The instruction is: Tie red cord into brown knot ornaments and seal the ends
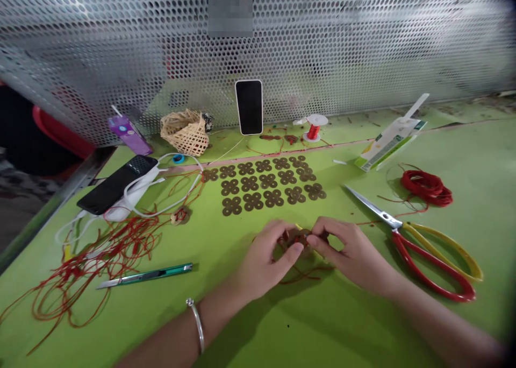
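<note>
Low in the middle of the green table, my left hand [268, 260] and my right hand [350, 255] pinch a small bundle of brown coins [299, 239] with red cord between them. Thumbs and index fingers of both hands are closed on it; the fingers hide part of it. Loose red cord ends [304, 276] trail below the bundle. Beyond my hands lie rows of coin clusters [253, 201], each made of several round brown coins. Scissors [433, 255] with one yellow and one red handle lie open to the right of my right hand.
Tangled red cords [116, 249], a green cutter [161, 272] and a phone on a power bank [116, 185] lie left. Behind stand a basket [187, 134], an upright phone [249, 108] and a red spool [313, 131]. Right are a carton [389, 144] and a cord coil [427, 188].
</note>
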`<state>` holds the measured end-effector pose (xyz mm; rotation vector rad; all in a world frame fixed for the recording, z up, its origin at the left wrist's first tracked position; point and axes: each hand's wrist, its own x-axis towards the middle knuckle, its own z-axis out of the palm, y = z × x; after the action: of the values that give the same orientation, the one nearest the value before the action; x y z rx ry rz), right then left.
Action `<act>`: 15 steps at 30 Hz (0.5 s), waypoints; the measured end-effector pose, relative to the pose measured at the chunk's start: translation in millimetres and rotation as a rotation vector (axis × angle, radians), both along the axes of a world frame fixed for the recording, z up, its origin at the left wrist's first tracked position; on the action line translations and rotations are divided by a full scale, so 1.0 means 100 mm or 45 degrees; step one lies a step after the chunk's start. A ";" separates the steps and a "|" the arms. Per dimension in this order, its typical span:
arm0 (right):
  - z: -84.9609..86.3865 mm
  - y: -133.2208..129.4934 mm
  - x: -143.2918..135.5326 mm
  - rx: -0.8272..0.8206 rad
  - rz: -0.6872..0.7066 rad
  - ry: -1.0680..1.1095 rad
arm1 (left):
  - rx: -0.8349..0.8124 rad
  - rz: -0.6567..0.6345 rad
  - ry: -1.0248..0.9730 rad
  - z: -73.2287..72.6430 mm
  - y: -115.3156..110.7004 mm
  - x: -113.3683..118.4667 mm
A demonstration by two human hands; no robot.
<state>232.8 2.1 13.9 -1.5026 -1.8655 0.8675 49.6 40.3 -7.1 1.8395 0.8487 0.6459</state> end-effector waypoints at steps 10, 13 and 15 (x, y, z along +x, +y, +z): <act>-0.03 -0.02 -0.03 0.138 0.065 -0.009 | 0.208 0.159 -0.113 0.02 -0.01 0.02; -0.02 -0.03 -0.04 0.161 0.135 0.030 | 0.107 0.213 -0.133 0.01 -0.01 0.01; -0.04 -0.03 -0.03 0.173 0.185 0.009 | 0.072 0.250 -0.140 0.01 -0.01 0.00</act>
<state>230.0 -0.6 10.1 -1.2940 -2.0059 0.7926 50.0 39.4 -6.2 1.7667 0.9528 0.8951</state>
